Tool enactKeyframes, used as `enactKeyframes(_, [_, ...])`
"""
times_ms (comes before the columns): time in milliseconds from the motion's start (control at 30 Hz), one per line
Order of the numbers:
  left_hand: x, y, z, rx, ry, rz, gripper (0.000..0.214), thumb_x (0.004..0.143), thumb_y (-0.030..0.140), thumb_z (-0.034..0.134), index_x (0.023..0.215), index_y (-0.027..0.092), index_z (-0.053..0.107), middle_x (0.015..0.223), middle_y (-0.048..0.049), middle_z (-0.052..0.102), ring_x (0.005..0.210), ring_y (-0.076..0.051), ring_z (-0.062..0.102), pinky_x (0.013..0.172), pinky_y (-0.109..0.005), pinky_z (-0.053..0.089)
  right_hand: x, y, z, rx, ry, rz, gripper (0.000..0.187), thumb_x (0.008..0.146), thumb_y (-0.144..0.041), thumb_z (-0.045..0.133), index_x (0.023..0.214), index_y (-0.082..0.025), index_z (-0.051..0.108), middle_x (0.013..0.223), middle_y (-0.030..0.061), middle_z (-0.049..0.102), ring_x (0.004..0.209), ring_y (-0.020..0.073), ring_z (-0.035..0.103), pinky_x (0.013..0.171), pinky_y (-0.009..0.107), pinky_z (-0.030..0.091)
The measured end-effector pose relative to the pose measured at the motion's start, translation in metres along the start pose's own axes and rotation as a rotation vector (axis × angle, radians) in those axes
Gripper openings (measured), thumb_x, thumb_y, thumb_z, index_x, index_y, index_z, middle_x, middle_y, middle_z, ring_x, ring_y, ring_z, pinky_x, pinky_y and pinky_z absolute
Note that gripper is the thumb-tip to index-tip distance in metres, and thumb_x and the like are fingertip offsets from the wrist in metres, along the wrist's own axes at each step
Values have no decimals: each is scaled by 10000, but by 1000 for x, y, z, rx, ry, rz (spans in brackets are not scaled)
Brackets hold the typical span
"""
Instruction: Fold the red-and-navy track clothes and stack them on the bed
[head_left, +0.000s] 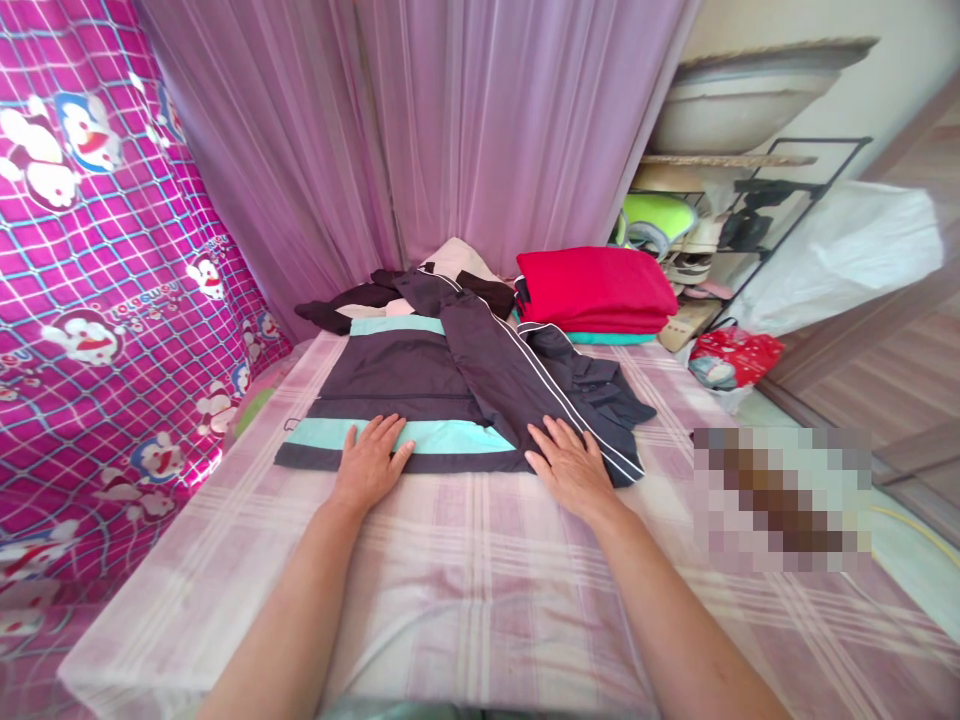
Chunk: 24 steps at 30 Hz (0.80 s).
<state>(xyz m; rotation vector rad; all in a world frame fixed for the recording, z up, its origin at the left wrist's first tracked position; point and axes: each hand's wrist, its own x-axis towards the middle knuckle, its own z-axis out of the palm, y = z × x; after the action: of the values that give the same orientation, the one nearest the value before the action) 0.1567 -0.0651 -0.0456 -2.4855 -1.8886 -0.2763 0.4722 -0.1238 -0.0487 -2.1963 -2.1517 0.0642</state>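
Note:
A dark jacket (420, 380) with turquoise bands and thin white piping lies spread on a pink plaid bed (465, 560). One sleeve is folded across its front toward the right. My left hand (371, 460) lies flat, fingers stretched out, on the jacket's turquoise hem band. My right hand (574, 465) lies flat with fingers apart on the folded sleeve near the hem. Neither hand holds anything.
A stack of folded clothes, red (596, 290) on top with turquoise beneath, sits behind the jacket at the right. Pink cartoon fabric (97, 300) hangs left, purple curtains (420, 130) behind. A shoe rack (712, 240), a white bag (840, 255) and a red bag (731, 358) stand right.

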Motion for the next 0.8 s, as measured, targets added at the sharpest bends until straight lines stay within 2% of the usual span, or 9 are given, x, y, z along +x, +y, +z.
enactKeyframes(167, [-2,0,-1,-8,4,5,501,987,437,353,1415,255,543,1502,-57,520,1404,-279,444,1166,-581,300,-10,-1,-1,4,-67,8,553,1012,-455,354,1532,-273,400,1630,84,300,1501,273,255,1194,548,193])
enactKeyframes(400, [-2,-3,1,-15,25,8,506,979,445,362,1410,258,552,1485,-66,540,1400,-290,450,1165,-587,295,-23,-1,2,30,-49,8,559,1010,-460,336,1526,-260,414,1626,86,311,1498,280,261,1196,545,188])
enactKeyframes(500, [-3,3,1,-11,49,1,515,972,446,381,1423,256,540,1495,-80,526,1411,-306,436,1166,-608,279,-25,-2,-1,36,-36,23,546,1011,-447,335,1507,-249,446,1614,90,335,1486,279,291,1184,549,213])
enactKeyframes(667, [-4,28,2,-15,95,170,511,980,434,390,1447,269,518,1536,-79,472,1443,-302,393,1196,-583,235,-15,-11,-17,71,95,9,505,1027,-388,292,1405,-207,575,1486,116,528,1382,258,457,1136,487,315])
enactKeyframes(733, [-4,36,4,-9,61,218,506,979,454,399,1440,289,524,1537,-72,471,1445,-308,389,1193,-597,233,-6,-15,-23,73,169,-44,503,1027,-380,303,1432,-207,545,1494,114,519,1391,259,447,1157,492,282])
enactKeyframes(800, [-3,39,7,1,30,226,506,978,474,400,1439,304,522,1538,-69,469,1444,-315,390,1179,-619,245,3,-16,-24,57,190,-120,511,1025,-396,316,1481,-238,483,1552,95,445,1438,262,383,1188,526,212])
